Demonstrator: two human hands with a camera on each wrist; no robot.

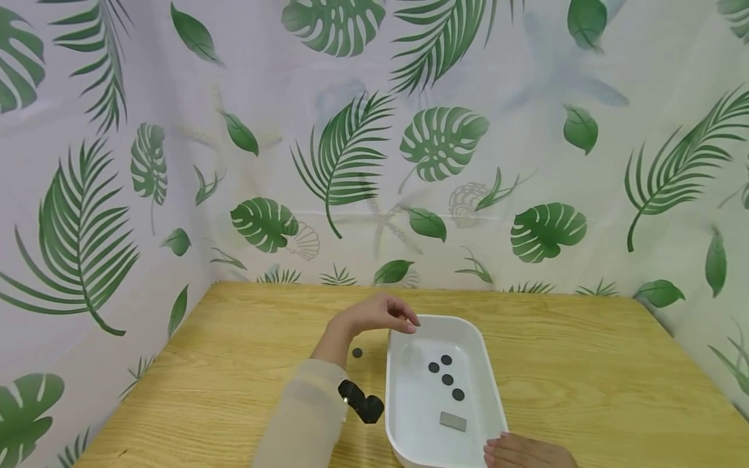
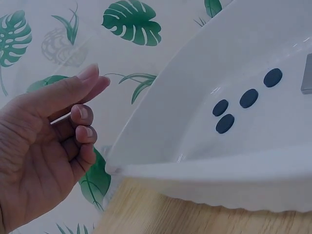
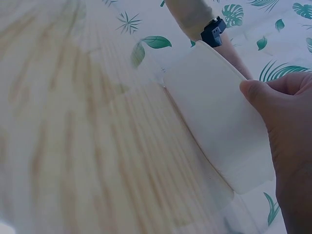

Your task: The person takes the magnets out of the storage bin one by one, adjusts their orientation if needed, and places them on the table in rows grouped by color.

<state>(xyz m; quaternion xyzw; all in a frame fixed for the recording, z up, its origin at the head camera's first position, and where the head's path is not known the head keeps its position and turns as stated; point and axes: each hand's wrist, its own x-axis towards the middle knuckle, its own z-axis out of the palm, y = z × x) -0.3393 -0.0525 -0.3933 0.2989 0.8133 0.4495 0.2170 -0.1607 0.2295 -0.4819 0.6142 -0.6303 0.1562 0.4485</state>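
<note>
A white rectangular tray [image 1: 491,383] with rounded corners stands on the wooden table. On its floor lie several dark round discs [image 1: 447,379] and a grey rectangular block [image 1: 453,422]. Over the tray's far left corner is my left hand [image 1: 374,315], thumb and forefinger close together and the other fingers curled. In the left wrist view the left hand [image 2: 53,122] is apart from the rim; whether anything small sits between its fingertips is hidden. My right hand [image 1: 526,451] grips the near right rim, its thumb on the outer wall in the right wrist view.
One more dark disc [image 1: 357,352] lies on the wooden table [image 1: 234,364], left of the tray. A black device [image 1: 361,402] is strapped to the left wrist. Behind and beside the table hangs a white leaf-patterned sheet [image 1: 374,162].
</note>
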